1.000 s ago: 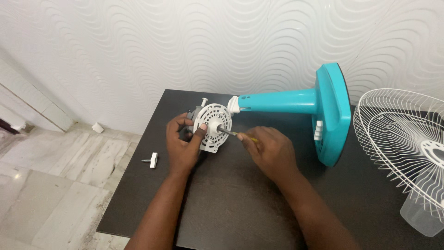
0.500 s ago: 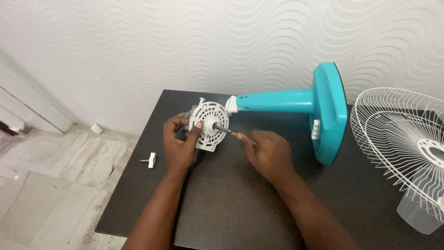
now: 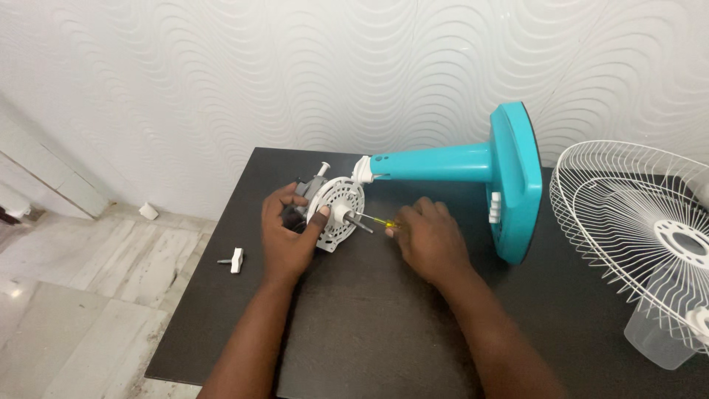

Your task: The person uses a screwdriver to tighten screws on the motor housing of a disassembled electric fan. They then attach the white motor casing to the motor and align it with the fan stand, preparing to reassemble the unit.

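Note:
A teal fan stand [image 3: 473, 164] lies on its side on a black table [image 3: 384, 332], its round base [image 3: 517, 185] standing on edge to the right. At its left end sits the white round motor housing [image 3: 341, 210] with a metal shaft sticking out. My left hand [image 3: 292, 235] grips that housing from the left, thumb on its front face. My right hand [image 3: 428, 240] holds a small yellow-handled screwdriver [image 3: 378, 221], whose tip points at the housing's face.
A white wire fan guard [image 3: 635, 229] rests at the right on the table, over a clear plastic cup [image 3: 657, 340]. A small white part [image 3: 235, 259] lies near the table's left edge. A textured white wall stands behind; tiled floor lies to the left.
The view has shifted slightly. Both hands stay on the motor housing, and the screwdriver sits a little closer to its face.

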